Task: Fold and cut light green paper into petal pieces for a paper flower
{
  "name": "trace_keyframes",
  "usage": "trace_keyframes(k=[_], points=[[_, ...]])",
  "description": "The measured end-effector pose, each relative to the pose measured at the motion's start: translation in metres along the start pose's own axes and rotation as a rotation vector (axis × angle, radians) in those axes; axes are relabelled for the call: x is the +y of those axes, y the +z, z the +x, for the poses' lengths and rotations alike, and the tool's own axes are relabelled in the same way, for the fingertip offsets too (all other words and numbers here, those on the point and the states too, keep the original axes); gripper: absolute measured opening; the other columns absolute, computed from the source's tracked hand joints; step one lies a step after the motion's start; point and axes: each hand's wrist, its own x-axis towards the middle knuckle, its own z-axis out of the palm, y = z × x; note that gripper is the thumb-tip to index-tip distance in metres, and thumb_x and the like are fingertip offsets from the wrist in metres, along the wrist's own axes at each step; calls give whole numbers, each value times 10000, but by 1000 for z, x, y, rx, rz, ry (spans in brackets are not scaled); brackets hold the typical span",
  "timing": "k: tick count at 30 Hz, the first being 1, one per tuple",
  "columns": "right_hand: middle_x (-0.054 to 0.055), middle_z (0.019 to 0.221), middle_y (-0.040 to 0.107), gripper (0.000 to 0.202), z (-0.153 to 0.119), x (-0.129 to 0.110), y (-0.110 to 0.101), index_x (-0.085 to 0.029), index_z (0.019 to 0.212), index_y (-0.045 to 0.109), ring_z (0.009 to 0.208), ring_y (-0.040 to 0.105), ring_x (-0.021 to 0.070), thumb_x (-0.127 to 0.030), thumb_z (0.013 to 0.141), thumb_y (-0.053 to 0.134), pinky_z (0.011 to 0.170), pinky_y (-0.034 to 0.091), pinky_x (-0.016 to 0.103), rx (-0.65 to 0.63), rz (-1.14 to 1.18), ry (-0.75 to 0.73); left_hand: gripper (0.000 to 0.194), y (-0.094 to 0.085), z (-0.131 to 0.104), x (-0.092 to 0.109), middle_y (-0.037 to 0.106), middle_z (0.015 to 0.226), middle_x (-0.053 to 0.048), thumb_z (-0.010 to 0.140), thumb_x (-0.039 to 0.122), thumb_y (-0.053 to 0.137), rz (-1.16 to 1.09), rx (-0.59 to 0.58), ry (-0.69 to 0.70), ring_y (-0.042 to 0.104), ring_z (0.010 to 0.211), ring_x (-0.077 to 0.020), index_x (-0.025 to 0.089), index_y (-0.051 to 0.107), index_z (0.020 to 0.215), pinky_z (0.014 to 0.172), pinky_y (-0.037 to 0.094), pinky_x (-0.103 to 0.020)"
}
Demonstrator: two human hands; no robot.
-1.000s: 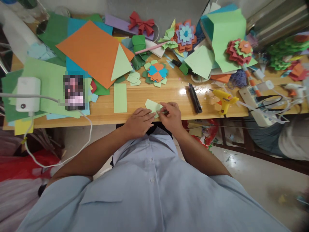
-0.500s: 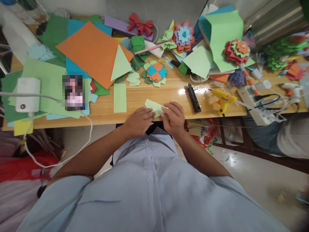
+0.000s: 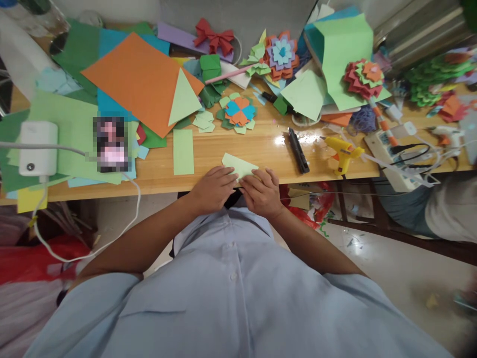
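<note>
A small folded piece of light green paper lies at the table's front edge between my hands. My left hand presses its fingertips on the paper's left side, fingers close together. On the right side, my right hand pinches the lower edge of the same paper with bent fingers. A light green paper strip lies flat to the left of my hands. Beyond the folded piece sits an orange and blue paper flower with green petals. A black cutter rests to the right of my right hand.
A yellow glue gun and a power strip with cables stand at the right. At the left are a white charger, a phone and large paper sheets. Paper flowers and a red bow line the back.
My right hand has moved slightly down and left along the paper, uncovering more of its upper right edge. My left hand has stayed nearly in place. The whole view has shifted a little.
</note>
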Motion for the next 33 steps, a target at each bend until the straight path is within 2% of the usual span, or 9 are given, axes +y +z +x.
trace_keyframes(k=[5, 10, 14, 17, 19, 21, 25, 29, 33], points=[[-3, 1222, 796, 266, 0, 9, -11, -382, 1203, 777, 1331, 640, 332, -364, 948, 703, 1290, 271, 677, 19, -40, 35, 307, -1, 0, -1, 706, 1439, -69, 1087, 273, 504, 18, 27, 27, 575, 1428, -296, 165, 714, 1285, 1229, 465, -528], [13, 1162, 806, 226, -2, 24, -24, -358, 1144, 796, 1287, 654, 342, -379, 937, 707, 1282, 254, 695, 97, -81, 87, 307, 1, -1, -1, 696, 1449, -83, 1076, 260, 528, -11, 14, 16, 541, 1463, -291, 180, 720, 1301, 1243, 441, -539], [37, 1239, 788, 299, -4, 19, -22, -346, 1235, 767, 1312, 646, 353, -375, 947, 690, 1271, 268, 697, 125, -125, 60, 311, 1, -1, -2, 702, 1439, -86, 1076, 259, 520, 2, 26, 29, 547, 1452, -292, 165, 721, 1295, 1240, 447, -535], [44, 1340, 754, 371, -4, 6, -13, -347, 1317, 730, 1360, 623, 343, -384, 950, 688, 1265, 329, 637, 33, -82, -1, 318, 2, -2, -3, 695, 1451, -81, 1083, 267, 506, 15, 38, 36, 551, 1444, -290, 165, 709, 1306, 1236, 452, -541], [44, 1370, 740, 384, -3, -2, -7, -342, 1341, 719, 1372, 616, 322, -384, 962, 675, 1255, 370, 578, -58, -45, -51, 321, 2, -2, -3, 692, 1455, -85, 1083, 263, 507, 17, 41, 34, 555, 1440, -295, 153, 699, 1315, 1238, 447, -544], [42, 1374, 736, 374, -2, -4, -4, -341, 1346, 718, 1363, 620, 304, -372, 978, 656, 1245, 384, 545, -94, -43, -67, 319, 1, -2, -3, 693, 1454, -87, 1083, 257, 510, 11, 39, 31, 558, 1439, -299, 145, 693, 1319, 1241, 440, -540], [33, 1282, 766, 326, -2, 6, -9, -348, 1294, 742, 1288, 655, 290, -347, 981, 651, 1242, 348, 545, -29, -111, -35, 318, -1, -2, -3, 688, 1465, -80, 1099, 261, 488, 9, 30, 51, 550, 1452, -296, 140, 695, 1307, 1253, 416, -530], [53, 1168, 792, 256, -2, 18, -20, -284, 1208, 775, 1185, 688, 273, -312, 985, 652, 1216, 331, 522, 68, -230, -36, 321, 0, -2, -4, 690, 1465, -69, 1105, 268, 472, 13, 14, 48, 542, 1461, -284, 153, 703, 1296, 1260, 391, -533], [58, 1127, 800, 196, 2, 13, -23, -256, 1131, 780, 1151, 690, 262, -286, 997, 640, 1188, 342, 503, 137, -276, -49, 321, 0, -2, -5, 690, 1466, -64, 1079, 228, 472, -15, -6, 20, 540, 1465, -284, 179, 718, 1279, 1263, 368, -540]])
